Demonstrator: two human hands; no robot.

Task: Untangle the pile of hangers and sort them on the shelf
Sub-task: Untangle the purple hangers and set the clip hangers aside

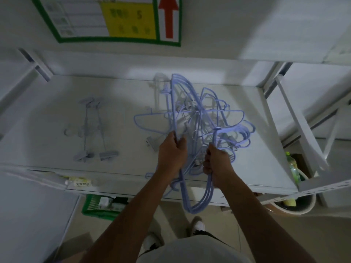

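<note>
— Looking straight down at a white shelf [266, 149], and right in the middle of it sits the tangle of blue hangers [193, 118], hooks and shoulders knotted through one another.

— Both hands are in there. The left hand [171, 150] has its fingers curled tight round a nested bundle [175, 103] of blue hangers that stands up out of the heap and arcs toward the back wall.

— And the right hand [215, 162]?

— Fist closed round several blue wires at the near side of the tangle, thumb on top. Below that fist, a set of curved hanger loops [197, 205] hangs down past the shelf's front edge.

— So the heap is partly on the board, partly over the lip.

— Exactly. Most of it rests on the right half of the shelf, and the hands sit close together at its near edge.

— Over on the left half?

— Two grey clip hangers [91, 128] lie flat, side by side, well apart from the blue mess. One more grey clip [152, 142] pokes out just beside the left hand.

— On the wall above, a green-bordered poster [117, 19] with a yellow panel and a red arrow pointing up; the text is too blurred to read.

— Below the shelf, a green crate [95, 205] on the left, a yellow-green bottle [292, 164] on the right, and a shoe [198, 225] on the floor.
</note>
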